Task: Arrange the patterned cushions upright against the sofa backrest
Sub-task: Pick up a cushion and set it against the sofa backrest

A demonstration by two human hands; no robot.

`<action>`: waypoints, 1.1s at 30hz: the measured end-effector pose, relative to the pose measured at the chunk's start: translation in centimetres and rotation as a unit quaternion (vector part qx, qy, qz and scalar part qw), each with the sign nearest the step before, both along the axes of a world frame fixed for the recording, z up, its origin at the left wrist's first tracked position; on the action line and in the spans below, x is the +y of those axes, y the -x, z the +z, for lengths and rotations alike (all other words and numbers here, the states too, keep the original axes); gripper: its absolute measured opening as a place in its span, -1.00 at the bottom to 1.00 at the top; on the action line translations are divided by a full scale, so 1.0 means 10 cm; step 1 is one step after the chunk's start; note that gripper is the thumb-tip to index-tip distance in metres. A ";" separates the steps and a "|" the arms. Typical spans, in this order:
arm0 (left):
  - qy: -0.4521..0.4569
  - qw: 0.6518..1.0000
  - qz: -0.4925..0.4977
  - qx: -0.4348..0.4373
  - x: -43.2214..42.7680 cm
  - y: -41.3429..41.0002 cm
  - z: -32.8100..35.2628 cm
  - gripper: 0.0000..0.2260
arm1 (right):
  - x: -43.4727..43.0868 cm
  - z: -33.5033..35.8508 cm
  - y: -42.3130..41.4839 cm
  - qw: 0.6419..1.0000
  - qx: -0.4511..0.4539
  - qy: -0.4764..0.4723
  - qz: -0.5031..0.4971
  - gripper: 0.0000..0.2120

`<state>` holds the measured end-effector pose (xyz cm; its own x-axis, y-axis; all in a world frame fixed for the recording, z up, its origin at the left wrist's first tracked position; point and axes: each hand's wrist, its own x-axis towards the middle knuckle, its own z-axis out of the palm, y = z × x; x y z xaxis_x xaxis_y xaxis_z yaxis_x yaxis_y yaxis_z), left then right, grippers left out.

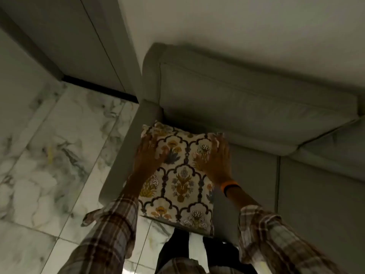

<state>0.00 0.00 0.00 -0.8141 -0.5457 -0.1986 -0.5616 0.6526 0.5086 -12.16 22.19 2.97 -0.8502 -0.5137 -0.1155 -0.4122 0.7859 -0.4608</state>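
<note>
Patterned cushion: held before the sofa's left corner, left hand and right hand clamped on its upper edges, evidently for setting upright against the backrest.

Dim, murky; soft blur throughout; wide-angle bending at edges; floor tiles brightest.

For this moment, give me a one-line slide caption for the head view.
Both hands, left and right, hold a patterned cushion at the grey sofa corner, near its armrest.

home living room | grey sofa | marble floor tiles
</note>
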 end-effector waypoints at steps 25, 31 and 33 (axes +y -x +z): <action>-0.307 0.935 0.124 0.124 1.91 1.68 0.45 -0.27 | 2.51 0.08 1.11 0.863 -0.318 0.297 -0.255 -0.03; -0.384 0.920 0.059 0.047 3.19 2.38 -0.02 -0.13 | 3.95 -0.22 1.88 0.910 -0.240 0.253 -0.226 -0.17; -0.380 0.923 0.043 0.048 3.56 2.65 -0.31 -0.13 | 4.36 -0.48 2.15 0.918 -0.208 0.250 -0.228 -0.19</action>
